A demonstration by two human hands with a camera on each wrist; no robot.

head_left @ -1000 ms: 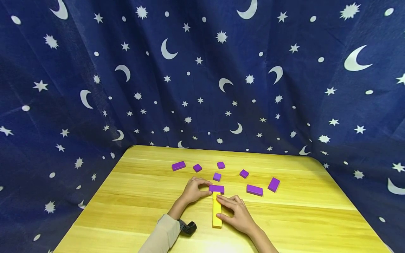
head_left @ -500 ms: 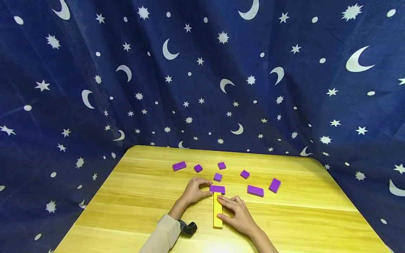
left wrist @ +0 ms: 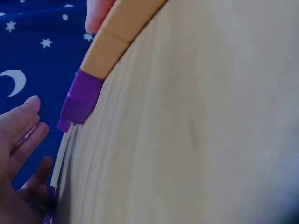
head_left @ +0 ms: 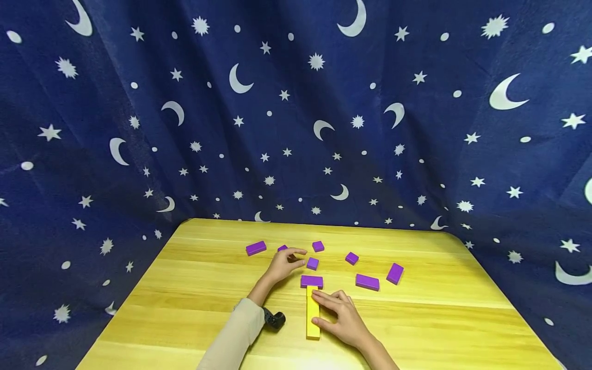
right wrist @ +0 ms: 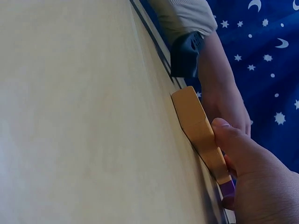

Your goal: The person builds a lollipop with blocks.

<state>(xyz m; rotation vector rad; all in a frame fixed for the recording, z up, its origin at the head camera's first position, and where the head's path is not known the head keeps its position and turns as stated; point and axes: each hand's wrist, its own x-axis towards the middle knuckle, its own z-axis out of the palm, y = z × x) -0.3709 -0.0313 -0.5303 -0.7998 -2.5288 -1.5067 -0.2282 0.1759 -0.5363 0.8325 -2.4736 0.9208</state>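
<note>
My left hand hovers over the table, thumb and fingers apart, with fingertips just left of a small purple block. In the left wrist view the spread fingers hold nothing. A longer purple block lies crosswise against the far end of a row of yellow blocks. A seam shows in this row near its far end. My right hand rests its thumb and fingertips on the yellow row's right side. In the right wrist view the thumb touches the yellow blocks.
More purple blocks lie about the wooden table: a long one at far left, small ones at the back, larger ones at right. Another small purple block is partly behind my left hand. A starry curtain hangs behind.
My left hand has let go of the crosswise purple block and moved away towards the small purple block behind it. The right hand keeps its place on the yellow row.
</note>
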